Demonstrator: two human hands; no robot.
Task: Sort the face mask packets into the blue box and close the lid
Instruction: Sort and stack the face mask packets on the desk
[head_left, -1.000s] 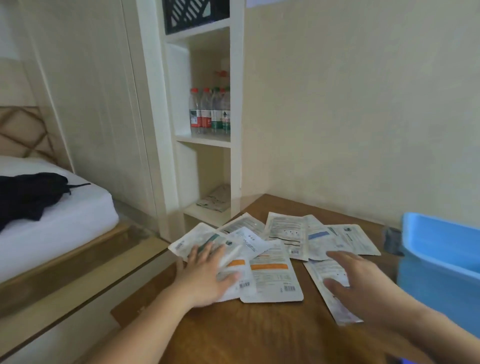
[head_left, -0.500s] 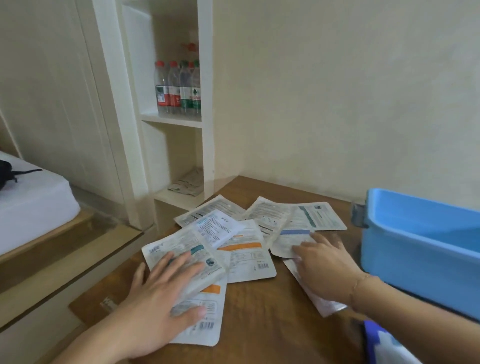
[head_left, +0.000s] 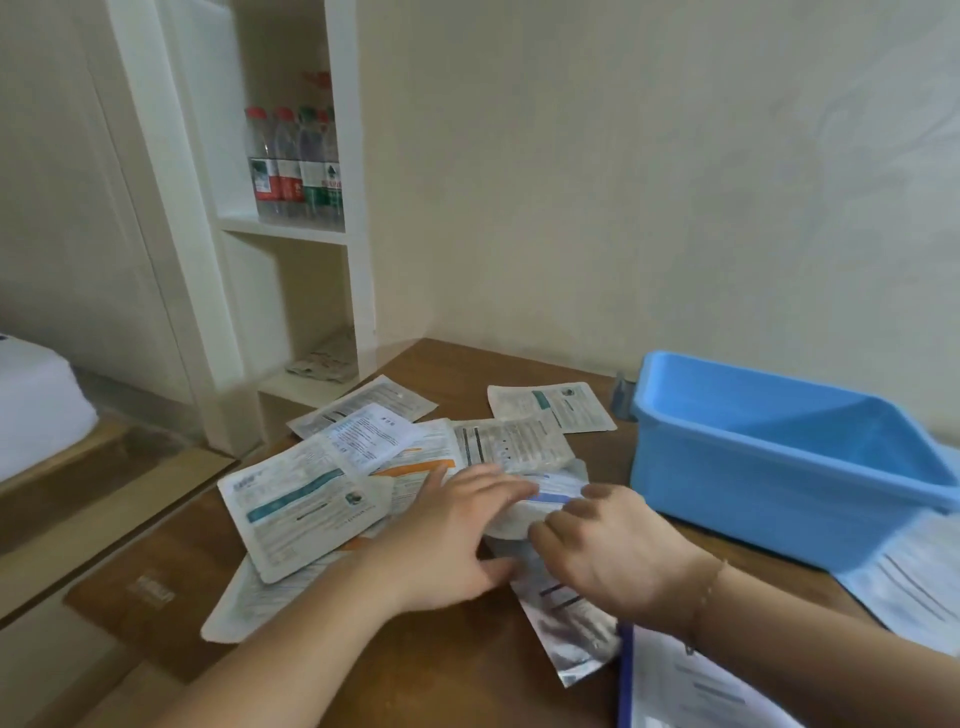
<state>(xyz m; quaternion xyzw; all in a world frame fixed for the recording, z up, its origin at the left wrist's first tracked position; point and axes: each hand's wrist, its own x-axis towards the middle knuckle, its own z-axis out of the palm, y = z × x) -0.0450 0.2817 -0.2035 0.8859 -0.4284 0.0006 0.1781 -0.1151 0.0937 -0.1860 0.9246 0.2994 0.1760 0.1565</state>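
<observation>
Blue box (head_left: 769, 483) beside scattered packets (head_left: 306, 506), left hand (head_left: 457, 535) flat, right hand (head_left: 608, 551) pinching one packet (head_left: 545, 493)

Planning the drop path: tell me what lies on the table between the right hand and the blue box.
Only bare wooden table separates the right hand, which grips a packet, from the blue box, as the head view shows.
</observation>
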